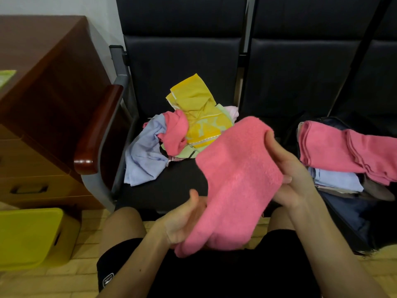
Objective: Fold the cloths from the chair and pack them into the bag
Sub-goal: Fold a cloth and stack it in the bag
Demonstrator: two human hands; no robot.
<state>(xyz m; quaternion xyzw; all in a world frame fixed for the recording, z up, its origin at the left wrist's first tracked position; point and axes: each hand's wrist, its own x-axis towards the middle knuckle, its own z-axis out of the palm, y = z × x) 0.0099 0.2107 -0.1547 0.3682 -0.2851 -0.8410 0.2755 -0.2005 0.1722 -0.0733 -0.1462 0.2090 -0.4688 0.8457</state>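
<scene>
The chair (171,190), frame centre, carries a loose cloth pile (193,125). At the right edge, the bag (348,211) holds folded cloths (333,147). Lower centre, I see the right hand (294,175) pinching the pink cloth (236,179). The left hand (184,220) is underneath, and I cannot tell its grip.

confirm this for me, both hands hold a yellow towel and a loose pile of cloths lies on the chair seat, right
Not quite. The towel held by the left hand and the right hand is pink, not yellow, as the head view shows. The rest stands: the loose pile of cloths does lie on the chair seat.
</scene>
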